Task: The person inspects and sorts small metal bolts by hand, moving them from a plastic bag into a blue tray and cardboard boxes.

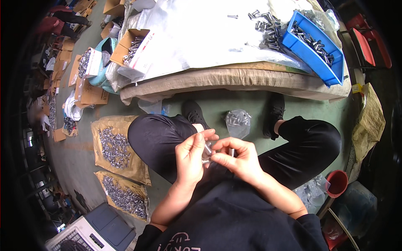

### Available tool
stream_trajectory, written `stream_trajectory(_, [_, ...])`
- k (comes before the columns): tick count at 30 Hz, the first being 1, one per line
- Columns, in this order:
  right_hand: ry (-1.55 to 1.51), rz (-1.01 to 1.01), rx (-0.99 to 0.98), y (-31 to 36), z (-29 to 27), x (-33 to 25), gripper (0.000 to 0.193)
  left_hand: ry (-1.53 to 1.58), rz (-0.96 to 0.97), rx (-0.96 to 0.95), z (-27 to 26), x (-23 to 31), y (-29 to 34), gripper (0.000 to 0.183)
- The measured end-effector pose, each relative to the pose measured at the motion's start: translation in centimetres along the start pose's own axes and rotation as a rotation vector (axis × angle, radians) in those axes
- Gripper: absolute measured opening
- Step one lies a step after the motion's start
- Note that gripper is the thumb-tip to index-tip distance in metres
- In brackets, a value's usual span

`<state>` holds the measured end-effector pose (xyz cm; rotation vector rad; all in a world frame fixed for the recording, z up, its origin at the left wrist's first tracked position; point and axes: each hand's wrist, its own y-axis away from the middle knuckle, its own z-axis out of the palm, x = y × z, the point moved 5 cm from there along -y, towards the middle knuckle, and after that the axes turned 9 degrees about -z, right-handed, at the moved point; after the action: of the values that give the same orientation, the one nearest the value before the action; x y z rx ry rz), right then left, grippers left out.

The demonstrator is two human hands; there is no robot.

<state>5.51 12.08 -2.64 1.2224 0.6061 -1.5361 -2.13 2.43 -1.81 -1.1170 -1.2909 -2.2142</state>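
Above my lap, my left hand (191, 158) and my right hand (241, 160) are close together, fingers curled. Between their fingertips are small silvery metal bolts (208, 149); my left thumb and fingers pinch some of these. Another bolt (232, 152) stands up between the fingers of my right hand, whose thumb and index finger reach toward the left hand's bolts. Fingers partly hide the pieces, so their exact number is unclear. On the floor beyond my hands, between my feet, sits a clear plastic bag (238, 123) with metal bolts in it.
Ahead is a low table covered in white sheeting (197, 37), bearing a bolt pile (270, 31) and a blue bin (314, 48) of bolts. Bolts lie on yellowish sacks (98, 144) at left. A cardboard box (124, 44) stands left; a red bucket (337, 184) is right.
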Motion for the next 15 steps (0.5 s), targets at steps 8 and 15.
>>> stream_trajectory(8, [0.403, -0.294, 0.083, -0.2, -0.1, -1.3, 0.017, -0.129, 0.166, 0.073, 0.2, 0.4, 0.3, 0.027])
stream_trajectory(15, [0.241, -0.274, 0.138, 0.0, -0.9, -0.9, 0.021, 0.032, -0.027, -0.06, -0.4, 0.2, 0.4, 0.02])
